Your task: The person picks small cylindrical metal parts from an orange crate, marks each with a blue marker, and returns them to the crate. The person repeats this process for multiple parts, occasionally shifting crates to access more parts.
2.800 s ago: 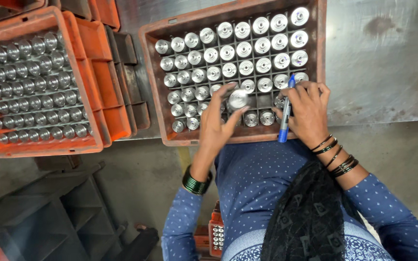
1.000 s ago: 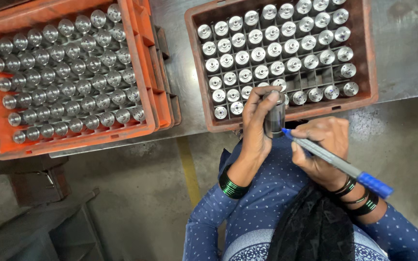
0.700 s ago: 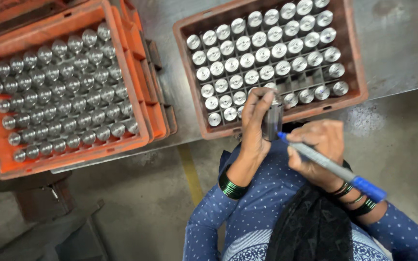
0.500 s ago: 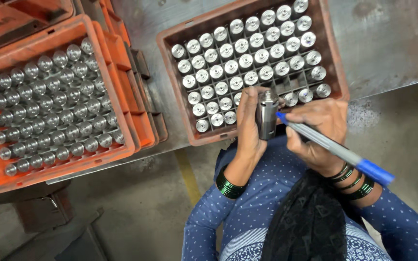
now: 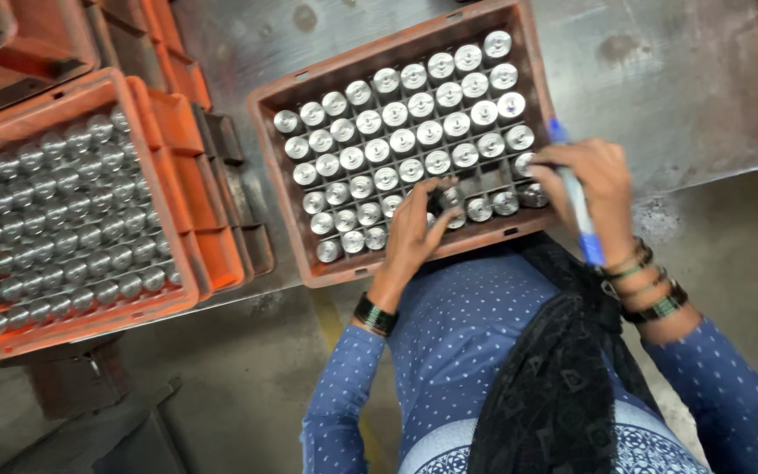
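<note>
Left hand (image 5: 418,230) closed on metal cylinder (image 5: 446,200), axis upright, over front row of brown crate (image 5: 296,206). Right hand (image 5: 594,189), gripping blue marker (image 5: 576,197), lies further right.

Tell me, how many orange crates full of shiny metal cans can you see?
2. One crate sits in front of the person, with the left hand and the right hand inside it. The other crate lies at the left. More crates at the edges may be hidden.
</note>
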